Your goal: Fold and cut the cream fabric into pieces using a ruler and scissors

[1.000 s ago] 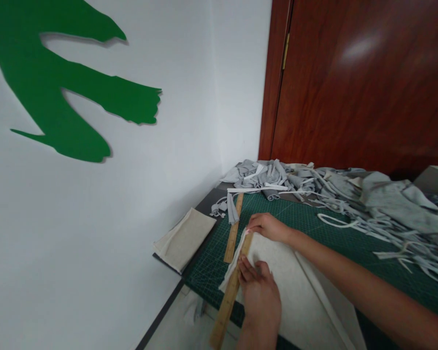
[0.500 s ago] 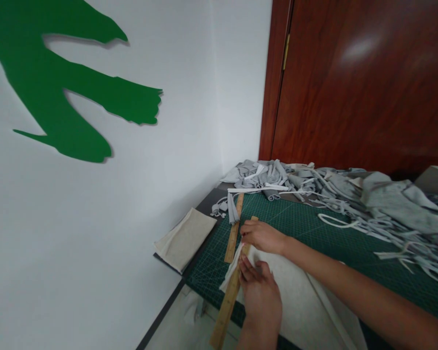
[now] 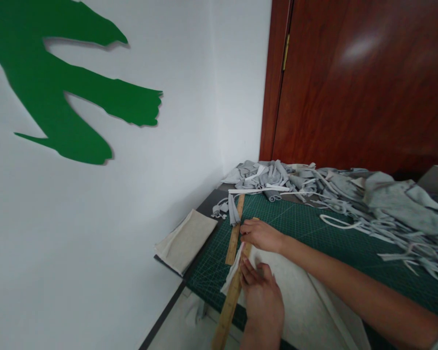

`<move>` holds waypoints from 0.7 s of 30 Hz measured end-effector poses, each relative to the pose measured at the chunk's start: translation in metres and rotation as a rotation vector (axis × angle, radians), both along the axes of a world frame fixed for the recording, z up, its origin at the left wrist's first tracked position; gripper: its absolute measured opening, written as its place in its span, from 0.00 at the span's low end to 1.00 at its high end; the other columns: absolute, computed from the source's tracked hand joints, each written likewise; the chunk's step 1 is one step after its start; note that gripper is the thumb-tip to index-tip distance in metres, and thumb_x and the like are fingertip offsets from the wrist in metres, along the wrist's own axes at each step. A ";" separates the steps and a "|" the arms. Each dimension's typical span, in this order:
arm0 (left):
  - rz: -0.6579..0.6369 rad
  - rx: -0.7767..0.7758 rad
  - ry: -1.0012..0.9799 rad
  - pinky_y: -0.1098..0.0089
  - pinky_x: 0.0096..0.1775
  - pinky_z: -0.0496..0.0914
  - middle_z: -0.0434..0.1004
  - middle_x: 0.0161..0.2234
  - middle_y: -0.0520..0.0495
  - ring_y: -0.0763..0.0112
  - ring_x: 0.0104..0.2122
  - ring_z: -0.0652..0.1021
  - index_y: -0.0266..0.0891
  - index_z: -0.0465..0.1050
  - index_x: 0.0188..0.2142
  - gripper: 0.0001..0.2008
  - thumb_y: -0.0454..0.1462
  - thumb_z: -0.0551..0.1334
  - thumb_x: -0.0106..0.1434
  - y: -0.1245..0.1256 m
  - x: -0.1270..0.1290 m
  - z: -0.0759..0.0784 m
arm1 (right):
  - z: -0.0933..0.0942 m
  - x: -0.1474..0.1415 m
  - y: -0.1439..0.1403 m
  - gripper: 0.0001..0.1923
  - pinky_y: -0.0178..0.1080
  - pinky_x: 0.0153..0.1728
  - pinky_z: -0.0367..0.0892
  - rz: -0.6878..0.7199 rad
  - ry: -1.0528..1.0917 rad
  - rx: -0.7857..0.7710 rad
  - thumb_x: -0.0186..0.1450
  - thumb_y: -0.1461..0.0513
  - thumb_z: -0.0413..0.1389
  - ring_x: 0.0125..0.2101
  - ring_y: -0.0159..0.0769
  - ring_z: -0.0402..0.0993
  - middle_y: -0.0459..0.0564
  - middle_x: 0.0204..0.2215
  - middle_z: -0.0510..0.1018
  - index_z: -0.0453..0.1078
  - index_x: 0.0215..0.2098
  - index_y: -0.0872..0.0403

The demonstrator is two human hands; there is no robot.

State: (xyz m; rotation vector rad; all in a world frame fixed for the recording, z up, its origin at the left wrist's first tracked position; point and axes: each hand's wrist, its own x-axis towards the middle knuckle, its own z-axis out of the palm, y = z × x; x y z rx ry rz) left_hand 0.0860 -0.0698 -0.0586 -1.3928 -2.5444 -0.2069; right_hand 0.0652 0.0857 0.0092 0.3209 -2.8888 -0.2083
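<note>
A long wooden ruler (image 3: 229, 302) lies along the left edge of a cream fabric piece (image 3: 299, 296) on the green cutting mat (image 3: 314, 228). My left hand (image 3: 263, 297) comes in from the bottom and presses its fingers on the ruler and the fabric beside it. My right hand (image 3: 260, 235) reaches in from the right and closes over the ruler's far end, hiding most of it. A second, shorter wooden ruler (image 3: 235, 228) lies just left of my right hand.
Several grey fabric strips and scraps (image 3: 336, 192) are heaped along the mat's far side and right. A folded beige cloth (image 3: 185, 239) sits at the table's left corner by the white wall. A brown wooden door (image 3: 350, 82) stands behind.
The long ruler has slid away from me so its far end pokes past my right hand, which has drawn slightly nearer and left. My left hand has hardly moved.
</note>
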 end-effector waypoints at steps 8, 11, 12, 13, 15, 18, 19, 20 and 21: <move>0.017 -0.003 -0.008 0.53 0.48 0.69 0.67 0.54 0.21 0.39 0.55 0.69 0.31 0.73 0.47 0.13 0.33 0.59 0.63 0.000 0.001 0.001 | -0.002 -0.006 0.031 0.10 0.40 0.36 0.57 -0.089 -0.010 0.112 0.68 0.65 0.51 0.40 0.40 0.64 0.53 0.35 0.75 0.74 0.33 0.56; 0.011 0.000 0.004 0.53 0.48 0.69 0.67 0.53 0.22 0.40 0.54 0.69 0.31 0.74 0.47 0.13 0.32 0.59 0.63 -0.001 0.000 0.001 | 0.002 -0.002 0.040 0.11 0.40 0.37 0.58 -0.176 0.002 0.120 0.67 0.66 0.50 0.40 0.40 0.65 0.54 0.36 0.74 0.74 0.32 0.57; 0.010 0.003 0.010 0.52 0.48 0.69 0.68 0.53 0.22 0.40 0.54 0.69 0.31 0.74 0.47 0.13 0.32 0.59 0.63 -0.001 -0.001 0.001 | 0.004 0.002 0.042 0.10 0.40 0.37 0.58 -0.222 0.015 0.117 0.67 0.67 0.50 0.40 0.40 0.65 0.54 0.36 0.74 0.74 0.33 0.57; 0.009 0.005 0.017 0.52 0.48 0.69 0.68 0.53 0.22 0.40 0.54 0.70 0.31 0.74 0.47 0.13 0.32 0.59 0.63 -0.001 -0.001 0.001 | 0.006 0.008 0.044 0.10 0.40 0.37 0.59 -0.276 0.033 0.111 0.67 0.67 0.50 0.41 0.40 0.66 0.54 0.36 0.74 0.74 0.34 0.57; 0.003 -0.001 0.032 0.52 0.47 0.69 0.68 0.53 0.22 0.41 0.53 0.70 0.31 0.74 0.47 0.13 0.32 0.59 0.63 -0.001 -0.002 0.003 | 0.012 0.024 0.046 0.09 0.40 0.38 0.60 -0.414 0.084 0.088 0.67 0.67 0.50 0.42 0.41 0.66 0.56 0.38 0.74 0.74 0.38 0.58; 0.001 -0.030 0.056 0.54 0.46 0.70 0.69 0.52 0.21 0.40 0.53 0.71 0.31 0.74 0.48 0.14 0.31 0.59 0.63 -0.001 -0.003 0.010 | 0.018 0.063 0.045 0.11 0.39 0.37 0.61 -0.652 0.162 0.029 0.67 0.65 0.50 0.42 0.43 0.68 0.57 0.38 0.74 0.74 0.37 0.57; -0.002 -0.037 0.068 0.54 0.45 0.70 0.69 0.51 0.21 0.41 0.53 0.71 0.32 0.74 0.48 0.14 0.31 0.58 0.63 -0.002 -0.004 0.013 | 0.019 0.080 0.044 0.11 0.38 0.35 0.62 -0.728 0.178 0.001 0.67 0.64 0.50 0.41 0.43 0.69 0.57 0.36 0.74 0.75 0.34 0.57; -0.010 -0.041 0.080 0.55 0.45 0.70 0.70 0.51 0.21 0.41 0.53 0.71 0.32 0.73 0.48 0.14 0.31 0.58 0.64 -0.002 -0.005 0.017 | 0.019 0.099 0.041 0.12 0.37 0.34 0.62 -0.799 0.189 -0.028 0.67 0.63 0.51 0.40 0.42 0.71 0.56 0.35 0.75 0.76 0.32 0.56; -0.022 -0.043 0.090 0.55 0.45 0.70 0.71 0.50 0.21 0.42 0.52 0.72 0.32 0.73 0.48 0.14 0.32 0.57 0.65 -0.003 -0.006 0.020 | 0.018 0.120 0.038 0.12 0.36 0.32 0.62 -0.863 0.194 -0.057 0.66 0.62 0.52 0.37 0.41 0.72 0.55 0.33 0.76 0.76 0.30 0.55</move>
